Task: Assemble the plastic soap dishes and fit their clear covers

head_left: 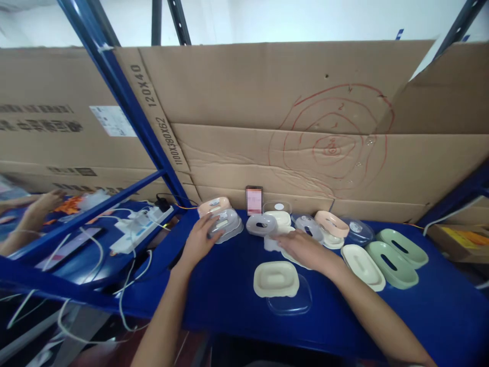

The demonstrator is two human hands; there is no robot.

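Note:
My left hand [200, 239] rests with its fingers apart at a clear lid [228, 223], which lies over paler pieces in front of a peach dish [214, 205]. Whether it grips the lid I cannot tell. My right hand [301, 248] reaches over a small whitish piece [272, 243] and a cream piece mostly hidden beneath the hand. Its fingertips touch the pieces there, but their grip is blurred. Nearer the front edge, a cream tray [276, 279] overlaps a clear lid [294, 303]. A translucent slotted dish [261, 224] sits between the hands.
Right of my forearm are a cream tray [362, 267], green slotted dishes [392, 265] and a peach dish [331, 224]. A phone [254, 200] leans on the cardboard [229, 92]. Left, beyond the blue post [126, 97], are a power strip [137, 229], cables and another person's hand [46, 204].

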